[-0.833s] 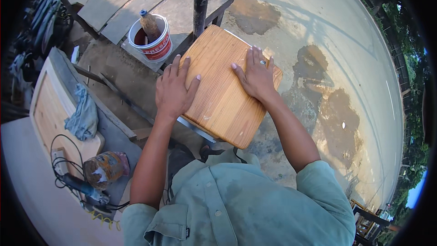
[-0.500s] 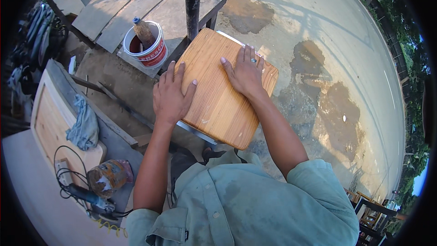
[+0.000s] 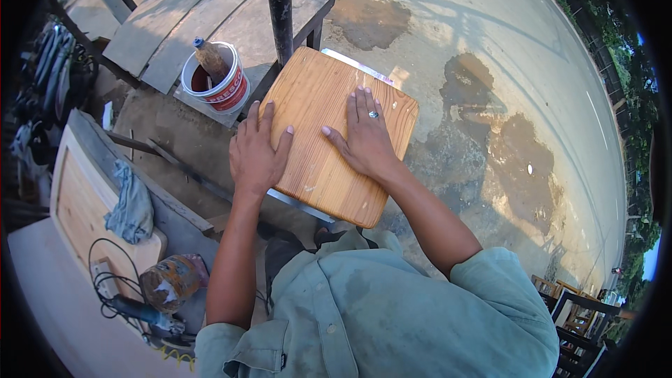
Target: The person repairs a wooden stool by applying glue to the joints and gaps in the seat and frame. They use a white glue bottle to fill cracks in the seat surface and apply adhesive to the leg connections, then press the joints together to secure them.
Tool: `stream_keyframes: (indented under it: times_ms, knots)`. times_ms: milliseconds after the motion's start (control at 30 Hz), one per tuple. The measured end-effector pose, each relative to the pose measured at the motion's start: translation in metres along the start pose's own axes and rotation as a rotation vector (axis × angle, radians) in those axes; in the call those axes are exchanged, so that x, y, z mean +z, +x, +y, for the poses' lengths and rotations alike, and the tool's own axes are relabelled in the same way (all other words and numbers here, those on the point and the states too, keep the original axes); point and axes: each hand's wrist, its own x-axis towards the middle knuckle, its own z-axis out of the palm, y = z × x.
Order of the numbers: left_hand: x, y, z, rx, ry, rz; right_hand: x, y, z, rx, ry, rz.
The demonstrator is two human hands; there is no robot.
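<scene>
The wooden board [image 3: 315, 154] lies directly under my hands, a little above the middle of the frame, nearly square. Its grain, and what looks like its slightly longer side, runs from upper right to lower left; the lens bends edges, so I can't be certain. My hands are apart, fingers loosely spread. My left hand [image 3: 253, 161] lies along the left edge, thumb on the top face; whether its fingers hook underneath, I can't tell. My right hand [image 3: 367, 141] rests flat on the face, nearer the board's centre and short of its right edge. A pale strip [image 3: 355, 65] pokes out beyond the far edge, bearing markings too small to read.

In the upper left, the white bucket [image 3: 232, 82] on the plank bench [image 3: 192, 24] wears a red label with large pale lettering. My shirt pocket's dark tag [image 3: 283, 361] isn't legible.
</scene>
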Motion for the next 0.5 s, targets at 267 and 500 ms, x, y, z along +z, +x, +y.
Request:
stream_keyframes:
  times_ms: [267,500]
  knots:
    - [-0.004,0.001,0.004,0.006,0.012,0.000,-0.005,0.016,0.013,0.060,-0.036,0.036]
    - [-0.002,-0.002,-0.001,0.003,-0.002,0.012,-0.021,-0.031,0.020,-0.012,-0.039,-0.079]
